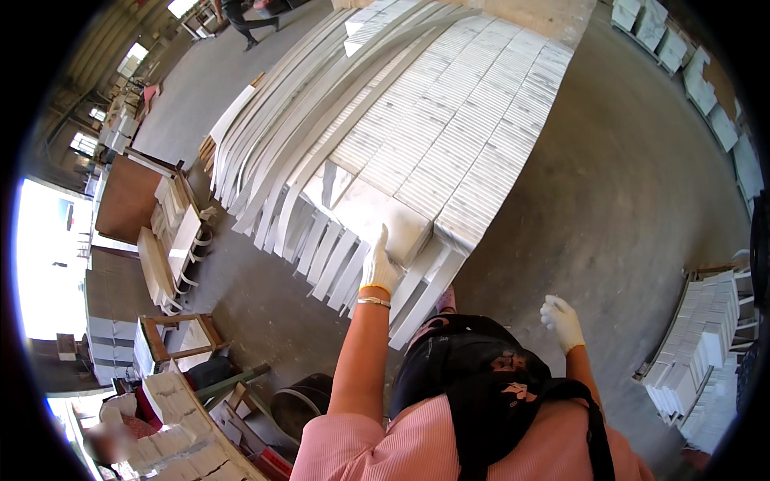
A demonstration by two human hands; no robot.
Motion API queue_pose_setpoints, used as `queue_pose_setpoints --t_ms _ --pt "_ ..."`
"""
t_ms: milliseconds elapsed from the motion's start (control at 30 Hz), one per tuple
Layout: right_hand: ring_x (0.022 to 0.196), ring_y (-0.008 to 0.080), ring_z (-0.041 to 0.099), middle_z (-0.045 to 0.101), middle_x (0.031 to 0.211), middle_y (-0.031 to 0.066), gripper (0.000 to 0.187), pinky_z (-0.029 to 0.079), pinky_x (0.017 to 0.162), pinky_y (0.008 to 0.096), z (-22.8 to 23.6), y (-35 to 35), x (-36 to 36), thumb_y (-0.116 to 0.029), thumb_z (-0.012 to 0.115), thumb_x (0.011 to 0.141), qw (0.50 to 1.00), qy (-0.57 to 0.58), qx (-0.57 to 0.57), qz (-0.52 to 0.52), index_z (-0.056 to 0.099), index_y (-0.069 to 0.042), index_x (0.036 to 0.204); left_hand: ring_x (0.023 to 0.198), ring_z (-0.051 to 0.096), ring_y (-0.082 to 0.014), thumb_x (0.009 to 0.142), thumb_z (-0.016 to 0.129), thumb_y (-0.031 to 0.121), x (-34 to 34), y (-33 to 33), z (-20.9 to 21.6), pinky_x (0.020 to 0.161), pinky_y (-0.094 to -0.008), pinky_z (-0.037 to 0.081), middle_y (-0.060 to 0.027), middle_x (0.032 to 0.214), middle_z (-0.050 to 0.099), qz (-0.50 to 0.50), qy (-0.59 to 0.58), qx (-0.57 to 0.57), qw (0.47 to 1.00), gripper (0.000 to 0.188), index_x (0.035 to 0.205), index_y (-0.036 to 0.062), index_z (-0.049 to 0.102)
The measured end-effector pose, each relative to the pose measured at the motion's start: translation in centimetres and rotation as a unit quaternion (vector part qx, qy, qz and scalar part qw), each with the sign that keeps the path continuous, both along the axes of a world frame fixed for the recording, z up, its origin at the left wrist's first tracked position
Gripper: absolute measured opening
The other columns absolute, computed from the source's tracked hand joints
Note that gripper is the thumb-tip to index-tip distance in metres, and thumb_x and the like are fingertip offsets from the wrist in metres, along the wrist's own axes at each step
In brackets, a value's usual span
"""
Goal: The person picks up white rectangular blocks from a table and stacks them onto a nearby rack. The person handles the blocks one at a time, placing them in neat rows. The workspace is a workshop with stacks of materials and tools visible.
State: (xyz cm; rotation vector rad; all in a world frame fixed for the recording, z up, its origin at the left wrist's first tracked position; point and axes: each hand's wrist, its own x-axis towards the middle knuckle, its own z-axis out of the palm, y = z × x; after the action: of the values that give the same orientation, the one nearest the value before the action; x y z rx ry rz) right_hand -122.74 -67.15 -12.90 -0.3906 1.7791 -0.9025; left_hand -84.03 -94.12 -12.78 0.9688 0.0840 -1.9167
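My left hand (380,266), in a white knit glove, rests against the near edge of a pale smooth stone block or stack of tiles (378,210). One digit stretches up along its edge and the hand is not wrapped round it; the other fingers are partly hidden. This block sits at the near end of a big bed of white, grey-veined stone strips (461,112) laid in rows. Off to the right, away from the stone, my right hand (564,322) hangs over the floor, also gloved. Its fingers are curled in, and nothing shows in them.
Long pale slats (321,136) line the bed's left side, and slat ends (329,252) jut out near me. Tile stacks (696,341) stand at right. A dark bucket (298,407), wooden frame (183,341) and loaded rack (170,232) lie left. A person (249,20) walks far off.
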Motion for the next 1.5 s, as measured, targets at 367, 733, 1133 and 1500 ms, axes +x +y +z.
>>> queue_pose_setpoints --t_ms 367,733,1133,1500 --pt "0.097 0.0147 0.066 0.071 0.109 0.0058 0.045 0.052 0.088 0.0286 8.4 -15.8 2.5 -0.022 0.071 0.093 0.985 0.047 -0.152 0.061 0.063 -0.003 0.134 0.068 0.054 -0.0179 0.09 0.072 0.056 -0.8 1.5 0.5 0.054 -0.0343 0.043 -0.0027 0.087 0.059 -0.085 -0.22 0.072 0.969 0.051 0.114 0.0112 0.067" --pt "0.106 0.0395 0.064 0.068 0.114 0.0183 0.054 0.052 0.093 0.0454 9.2 -34.8 6.2 -0.028 0.077 0.085 0.709 0.432 -0.454 0.322 0.06 -0.003 0.13 0.096 0.063 -0.0158 0.093 0.052 0.074 -1.1 0.0 0.9 0.072 -0.0317 0.049 -0.0045 0.111 0.07 -0.006 -0.319 -0.001 0.948 0.081 0.131 0.0031 0.064" --pt "0.147 0.0406 0.03 0.037 0.158 0.0202 0.077 0.019 0.119 0.0626 5.5 -39.5 8.4 -0.06 0.061 0.088 0.596 0.522 -0.299 0.532 0.046 -0.018 0.151 0.111 0.065 -0.0267 0.097 0.063 0.055 -3.3 -0.9 -1.9 0.099 -0.0448 0.053 -0.0095 0.123 0.066 0.16 -0.124 0.05 0.978 0.059 0.131 0.0072 0.06" --pt "0.148 0.042 0.029 0.037 0.157 0.0218 0.077 0.02 0.118 0.0642 5.7 -39.4 8.2 -0.063 0.058 0.089 0.59 0.522 -0.303 0.537 0.048 -0.015 0.149 0.109 0.066 -0.0312 0.095 0.067 0.047 -3.0 -0.6 -1.3 0.095 -0.0542 0.054 -0.0103 0.119 0.068 0.177 -0.116 0.045 0.976 0.046 0.126 0.0122 0.062"
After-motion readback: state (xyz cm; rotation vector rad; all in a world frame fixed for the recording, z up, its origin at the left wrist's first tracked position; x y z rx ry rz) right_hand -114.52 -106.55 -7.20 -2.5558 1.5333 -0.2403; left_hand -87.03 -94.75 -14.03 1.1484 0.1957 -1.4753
